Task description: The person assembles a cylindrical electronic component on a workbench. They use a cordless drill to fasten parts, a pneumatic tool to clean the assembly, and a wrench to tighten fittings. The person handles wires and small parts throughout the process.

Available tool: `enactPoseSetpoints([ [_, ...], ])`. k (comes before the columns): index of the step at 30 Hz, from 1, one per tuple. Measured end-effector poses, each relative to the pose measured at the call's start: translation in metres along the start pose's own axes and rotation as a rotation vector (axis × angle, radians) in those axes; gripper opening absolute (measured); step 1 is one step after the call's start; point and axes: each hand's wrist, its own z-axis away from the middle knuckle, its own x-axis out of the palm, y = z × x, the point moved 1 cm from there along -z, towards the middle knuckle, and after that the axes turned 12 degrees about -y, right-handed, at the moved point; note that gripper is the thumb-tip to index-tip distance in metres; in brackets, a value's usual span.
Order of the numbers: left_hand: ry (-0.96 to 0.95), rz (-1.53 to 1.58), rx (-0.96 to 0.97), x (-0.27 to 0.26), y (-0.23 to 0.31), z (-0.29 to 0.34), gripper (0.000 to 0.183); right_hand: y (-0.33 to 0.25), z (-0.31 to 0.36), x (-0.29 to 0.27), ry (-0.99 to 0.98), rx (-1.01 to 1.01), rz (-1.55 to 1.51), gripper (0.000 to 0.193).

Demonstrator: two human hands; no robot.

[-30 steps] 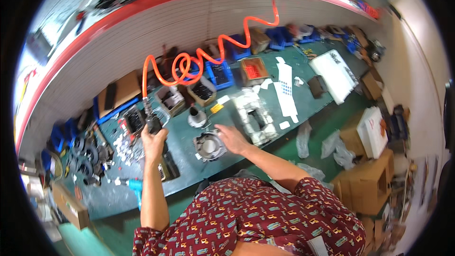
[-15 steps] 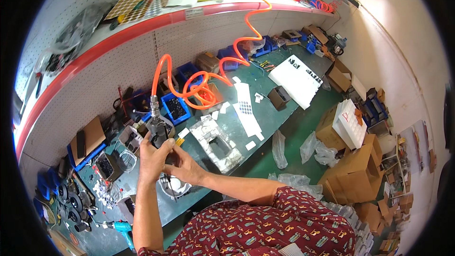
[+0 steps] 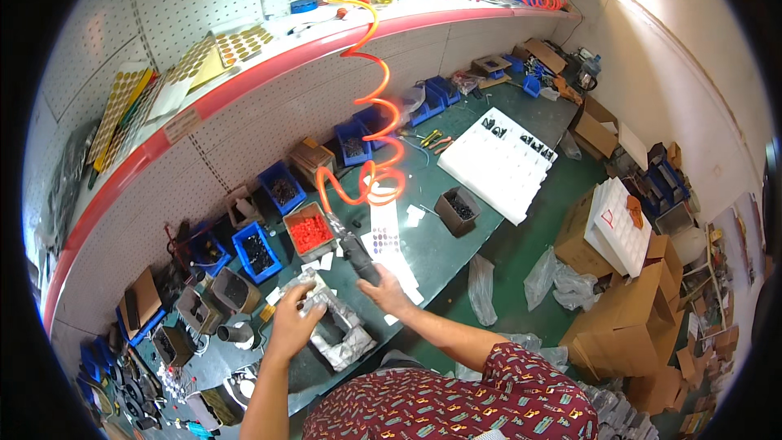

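My right hand (image 3: 386, 291) is wrapped round a dark, stick-shaped air tool (image 3: 356, 254) that points up and away from me. A coiled orange air hose (image 3: 376, 102) joins its far end. To the left, my left hand (image 3: 295, 322) curls its thumb and fingers over the far-left part of a grey-white, patchy block (image 3: 352, 348) with a square opening. Some of the block's edge is hidden under that hand. Left of it, a dark grey cylinder-shaped part (image 3: 236, 334) lies on the green bench.
A bin of red pieces (image 3: 309, 232) and blue bins (image 3: 257, 253) of small dark parts line the back. Paper strips (image 3: 389, 248) lie beyond the tool. A white tray (image 3: 489, 171) and a small box (image 3: 458, 210) are farther right; cartons (image 3: 619, 318) crowd the floor.
My hands have parted. The right hand has carried the air tool and its hose to the right; the left has come over the block. The whole view has shifted.
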Motion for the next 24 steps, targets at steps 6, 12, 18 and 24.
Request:
enactPoseSetpoints([
  [6,0.398,-0.004,-0.149,-0.003,-0.072,0.069,0.04,0.162,-0.036,-0.075,0.012,0.382,0.299,0.062],
  [12,0.94,-0.323,-0.336,-0.044,-0.133,0.179,0.047,0.212,-0.048,-0.091,-0.156,0.446,0.576,0.05],
  [18,0.927,-0.47,-0.524,-0.059,-0.169,0.245,0.063,0.192,-0.028,-0.101,-0.059,0.459,0.855,0.04],
  [24,0.885,-0.034,-0.531,-0.027,-0.242,0.283,0.08,0.16,-0.023,-0.084,0.094,0.453,0.94,0.047],
])
